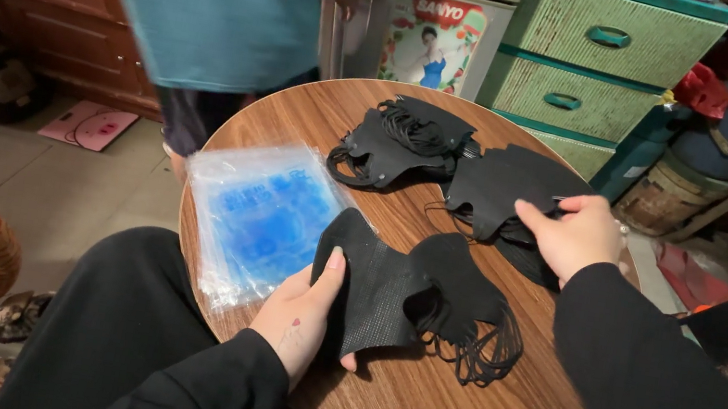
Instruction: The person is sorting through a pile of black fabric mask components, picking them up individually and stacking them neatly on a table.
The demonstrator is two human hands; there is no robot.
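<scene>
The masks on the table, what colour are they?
Black masks, seen in the head view.

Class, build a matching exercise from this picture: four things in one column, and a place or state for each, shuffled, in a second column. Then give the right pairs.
Things:
1. Left hand
2. Right hand
3. Clear bags
4. Far mask pile

Places or states:
A. Untouched, at the table's far edge
B. Pinching the masks on the table's right side
C. Holding the nearest masks
D. Stacked on the table's left side, blue inside

Pairs: 1-C, 2-B, 3-D, 4-A
</scene>
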